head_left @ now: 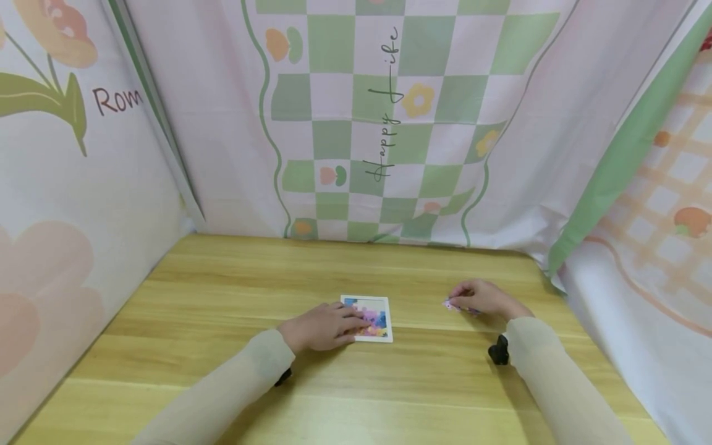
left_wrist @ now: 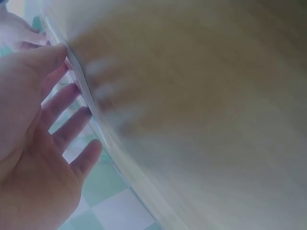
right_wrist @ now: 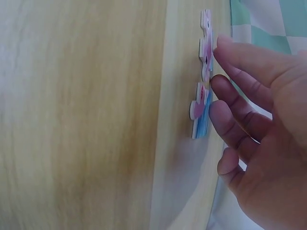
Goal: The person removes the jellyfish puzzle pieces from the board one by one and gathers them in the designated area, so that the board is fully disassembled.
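Observation:
A white-bordered jigsaw puzzle [head_left: 389, 309] lies on the table, partly filled with pink, purple and blue pieces; a pale gap shows toward its upper part. My left hand [head_left: 324, 326] rests on its left side with fingers extended over the pieces, hiding some of them. To the right of the puzzle, my right hand [head_left: 483, 298] hovers with bent fingers at two loose puzzle pieces. In the right wrist view, a pink puzzle piece [right_wrist: 206, 45] lies near the thumb and index finger, and a pink-and-blue puzzle piece [right_wrist: 200, 115] lies beside the other fingertips.
The wood-grain table [head_left: 250, 272] carries the puzzle and loose pieces. A checked fabric curtain [head_left: 372, 123] hangs along the back edge, with printed cloth on both sides. A black wrist device [head_left: 499, 350] sits below the right sleeve cuff.

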A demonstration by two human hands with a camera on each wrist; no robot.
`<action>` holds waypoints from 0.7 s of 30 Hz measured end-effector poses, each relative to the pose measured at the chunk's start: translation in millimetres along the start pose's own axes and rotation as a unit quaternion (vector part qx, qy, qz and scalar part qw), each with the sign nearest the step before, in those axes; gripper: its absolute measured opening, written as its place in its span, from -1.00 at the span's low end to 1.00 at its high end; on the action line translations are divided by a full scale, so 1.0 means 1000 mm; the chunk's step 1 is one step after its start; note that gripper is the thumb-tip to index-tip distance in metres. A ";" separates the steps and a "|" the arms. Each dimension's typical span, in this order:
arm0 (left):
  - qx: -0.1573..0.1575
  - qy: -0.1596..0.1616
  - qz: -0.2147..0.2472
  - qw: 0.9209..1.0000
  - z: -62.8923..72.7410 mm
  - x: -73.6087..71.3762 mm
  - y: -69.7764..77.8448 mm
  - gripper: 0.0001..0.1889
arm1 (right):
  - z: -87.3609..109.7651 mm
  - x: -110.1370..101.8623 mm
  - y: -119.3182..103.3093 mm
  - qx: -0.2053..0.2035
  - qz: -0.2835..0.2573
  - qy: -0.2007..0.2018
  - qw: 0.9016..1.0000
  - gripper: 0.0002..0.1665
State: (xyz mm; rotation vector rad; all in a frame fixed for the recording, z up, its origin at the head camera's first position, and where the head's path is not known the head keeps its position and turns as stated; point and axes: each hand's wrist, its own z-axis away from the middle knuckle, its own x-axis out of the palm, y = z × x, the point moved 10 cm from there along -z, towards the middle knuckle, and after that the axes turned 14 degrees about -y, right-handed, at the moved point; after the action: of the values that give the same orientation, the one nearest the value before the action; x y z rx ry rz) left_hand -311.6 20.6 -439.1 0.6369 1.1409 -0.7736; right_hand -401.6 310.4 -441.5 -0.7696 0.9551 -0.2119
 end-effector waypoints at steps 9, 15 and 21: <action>0.007 0.023 -0.028 0.999 -0.003 0.000 0.000 -0.52 | -0.002 0.005 -0.012 -0.003 -0.003 -0.006 1.000 -0.67; 0.024 0.041 -0.050 0.998 -0.001 -0.004 0.004 -0.55 | -0.009 0.010 -0.018 0.015 -0.004 -0.009 1.000 -0.67; 0.025 0.049 -0.054 0.997 0.001 -0.007 0.006 -0.55 | -0.019 0.016 -0.031 0.028 0.003 -0.007 1.000 -0.66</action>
State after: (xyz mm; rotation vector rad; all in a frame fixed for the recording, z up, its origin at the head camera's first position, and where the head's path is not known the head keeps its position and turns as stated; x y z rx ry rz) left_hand -307.4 24.9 -432.0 0.6651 1.2564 -0.8719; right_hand -402.8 271.4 -437.6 -0.7154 0.9346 -0.2279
